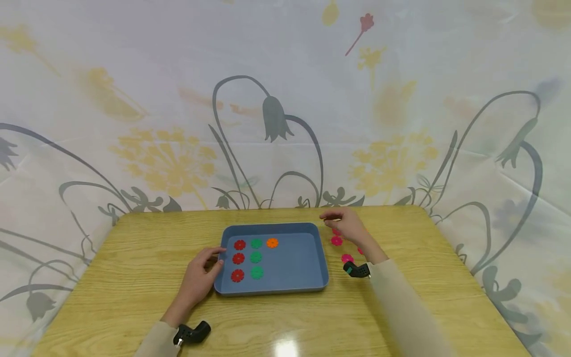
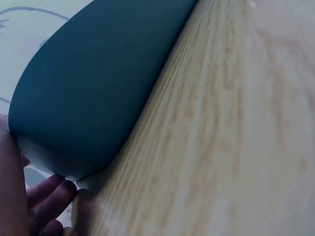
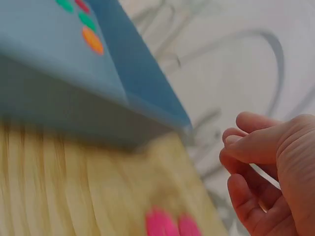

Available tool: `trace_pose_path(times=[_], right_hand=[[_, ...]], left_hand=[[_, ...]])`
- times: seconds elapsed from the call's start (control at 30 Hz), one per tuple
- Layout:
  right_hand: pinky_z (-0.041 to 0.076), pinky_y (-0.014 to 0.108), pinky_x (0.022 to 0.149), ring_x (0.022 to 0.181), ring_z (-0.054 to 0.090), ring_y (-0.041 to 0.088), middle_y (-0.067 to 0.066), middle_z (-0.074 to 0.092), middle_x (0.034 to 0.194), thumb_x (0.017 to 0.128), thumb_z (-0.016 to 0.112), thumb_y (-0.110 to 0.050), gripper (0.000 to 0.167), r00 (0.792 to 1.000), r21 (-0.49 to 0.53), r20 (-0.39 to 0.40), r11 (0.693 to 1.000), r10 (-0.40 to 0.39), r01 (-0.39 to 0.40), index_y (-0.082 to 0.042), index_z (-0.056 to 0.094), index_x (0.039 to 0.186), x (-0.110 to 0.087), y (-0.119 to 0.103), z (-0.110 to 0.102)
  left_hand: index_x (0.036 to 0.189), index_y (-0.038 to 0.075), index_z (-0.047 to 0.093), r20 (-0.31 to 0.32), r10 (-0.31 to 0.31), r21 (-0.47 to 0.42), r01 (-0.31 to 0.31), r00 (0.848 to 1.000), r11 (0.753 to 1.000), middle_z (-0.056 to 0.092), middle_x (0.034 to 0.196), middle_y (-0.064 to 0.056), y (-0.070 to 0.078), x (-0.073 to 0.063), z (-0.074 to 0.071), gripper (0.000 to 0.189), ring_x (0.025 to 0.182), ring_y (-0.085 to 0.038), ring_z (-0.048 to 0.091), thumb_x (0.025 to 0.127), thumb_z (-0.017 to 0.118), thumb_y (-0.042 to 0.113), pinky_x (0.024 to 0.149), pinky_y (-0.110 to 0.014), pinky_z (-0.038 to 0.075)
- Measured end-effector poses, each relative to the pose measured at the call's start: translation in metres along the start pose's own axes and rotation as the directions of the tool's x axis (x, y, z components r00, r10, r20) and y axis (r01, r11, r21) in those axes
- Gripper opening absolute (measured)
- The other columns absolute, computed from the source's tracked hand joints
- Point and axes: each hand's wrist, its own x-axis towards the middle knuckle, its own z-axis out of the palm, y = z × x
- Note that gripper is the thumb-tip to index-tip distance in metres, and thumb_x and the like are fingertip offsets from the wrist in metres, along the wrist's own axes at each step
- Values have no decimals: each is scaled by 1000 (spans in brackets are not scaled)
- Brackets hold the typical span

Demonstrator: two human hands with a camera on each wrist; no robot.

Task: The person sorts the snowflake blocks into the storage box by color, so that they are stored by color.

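A shallow blue-grey tray (image 1: 292,283) lies on the table. Inside, flower-shaped discs form columns: three red discs (image 1: 238,258), three green discs (image 1: 256,257) and one orange disc (image 1: 272,243). My left hand (image 1: 200,273) holds the tray's left side, thumb and index finger at the rim, other fingers (image 2: 51,196) low against the outer wall. Past the tray's far right corner is my right hand (image 1: 347,225), raised over pink discs (image 1: 336,241). Its fingers (image 3: 243,194) are loosely bent near the thumb, and nothing shows between them.
More pink discs (image 1: 347,258) are scattered right of the tray, some partly hidden by the right hand and wrist. Both wrists wear black camera mounts (image 1: 357,269). A flower-patterned cloth (image 1: 285,158) hangs behind the wooden table (image 1: 276,322).
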Motion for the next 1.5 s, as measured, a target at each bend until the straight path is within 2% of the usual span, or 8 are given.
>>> trace_pose_path(times=[0.23,0.43,0.63,0.87,1.0,1.13,1.27,1.5], right_hand=[[49,33,77,97,59,29,16,64,110,90,60,-5,21,988,-42,-91,991,125,-129,1,67,108,-25,35,-40],[47,31,80,104,55,31,16,62,114,91,60,-12,25,970,-35,-138,977,202,-209,-1,66,112,-43,58,-58],[42,34,91,114,51,31,16,62,116,89,64,-14,28,967,11,-145,978,209,-210,-1,65,114,-48,74,-57],[40,35,93,116,49,30,15,60,119,88,64,-13,32,956,70,-155,968,249,-241,0,63,118,-49,71,-52],[37,39,96,118,47,30,16,58,122,89,64,-15,35,951,93,-153,962,267,-255,0,61,120,-49,71,-50],[35,43,98,119,46,32,17,57,123,88,65,-17,36,948,69,-159,961,277,-269,0,61,120,-51,72,-48],[37,44,94,112,50,32,17,61,117,87,67,-19,35,945,23,-184,963,269,-270,-3,64,117,-52,70,-47],[40,40,89,104,55,29,14,65,109,84,70,-22,34,945,-11,-201,964,258,-266,-4,67,113,-49,69,-48]], left_hand=[[116,13,63,-4,2,9,-2,1000,1000,60,110,1,1,1,1,27,90,-14,59,89,62,10,74,-31,49],[116,13,63,0,-2,6,2,1000,1000,60,109,2,3,1,1,27,90,-14,58,89,62,11,74,-31,49],[116,13,63,1,-8,5,8,1000,1000,60,109,0,1,1,1,28,90,-14,58,89,62,10,74,-31,49],[116,13,63,-5,1,15,-1,1000,1000,61,109,-2,0,2,0,28,89,-15,58,88,62,10,73,-31,49],[115,13,64,-1,-13,17,13,1000,1000,61,109,-1,0,1,0,27,89,-14,58,88,62,10,73,-31,49],[115,13,63,5,-22,19,22,1000,1000,61,108,-1,0,1,0,27,88,-14,58,88,62,10,73,-30,49],[115,13,63,7,-18,16,18,1000,1000,61,109,-1,1,2,0,27,89,-14,58,89,62,10,73,-31,49],[115,14,63,-1,-9,17,9,1000,1000,61,108,-1,2,1,-1,28,88,-14,58,88,62,9,72,-30,49]])
